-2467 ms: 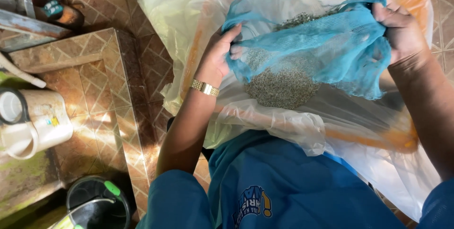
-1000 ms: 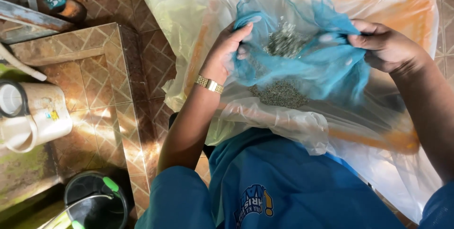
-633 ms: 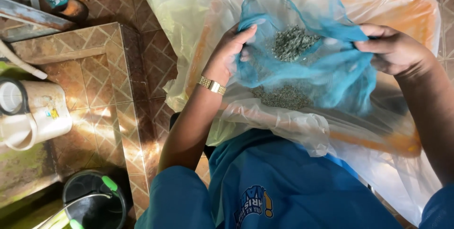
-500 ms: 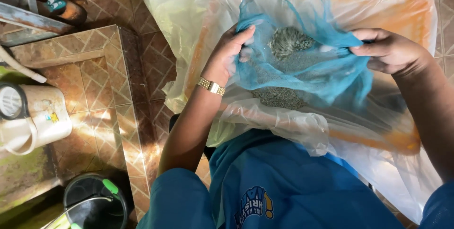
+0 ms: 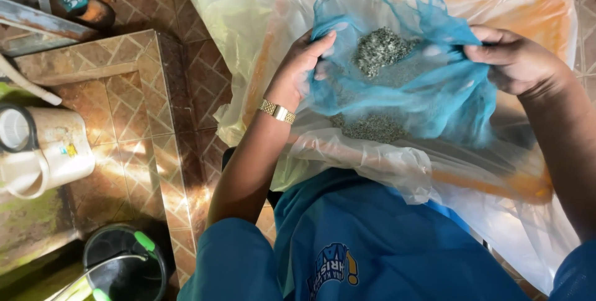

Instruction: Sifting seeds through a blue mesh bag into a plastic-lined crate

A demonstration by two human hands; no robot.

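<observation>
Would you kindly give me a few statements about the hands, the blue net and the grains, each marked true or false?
1. Both hands hold the blue net: the left hand at one edge, the right hand at the other. True.
2. A clump of greyish grains lies in the blue net. True.
3. The net is held over a bare metal tray. False: it is over a clear plastic sheet that covers something orange.
4. A gold watch sits on the right wrist. False: it is on the left wrist.
5. A pile of fine grains lies on the plastic under the net. True.
6. The white jug stands on the plastic sheet. False: it stands apart at the far left.
</observation>
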